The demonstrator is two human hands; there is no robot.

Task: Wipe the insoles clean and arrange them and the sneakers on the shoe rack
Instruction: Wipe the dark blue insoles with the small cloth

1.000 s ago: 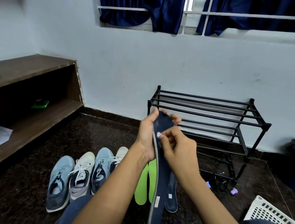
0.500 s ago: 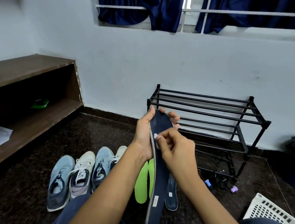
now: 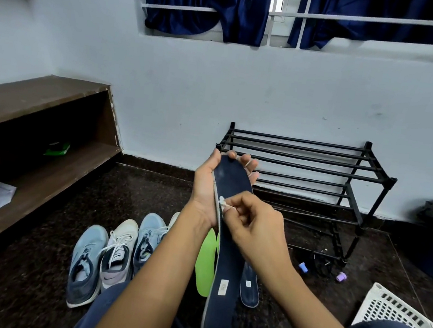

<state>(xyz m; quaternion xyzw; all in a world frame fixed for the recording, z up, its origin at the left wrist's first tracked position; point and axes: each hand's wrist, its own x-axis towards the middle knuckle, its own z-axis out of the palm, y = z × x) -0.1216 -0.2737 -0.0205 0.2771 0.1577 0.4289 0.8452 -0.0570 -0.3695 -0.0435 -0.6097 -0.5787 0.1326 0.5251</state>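
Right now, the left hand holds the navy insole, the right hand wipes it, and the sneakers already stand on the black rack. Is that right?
No: the head view shows the sneakers on the floor, not on the black rack. The left hand does hold the navy insole and the right hand wipes it.

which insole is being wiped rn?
The navy insole held up by the left hand; the right hand presses a white wipe on it. The green insoles and second navy insole lie on the floor.
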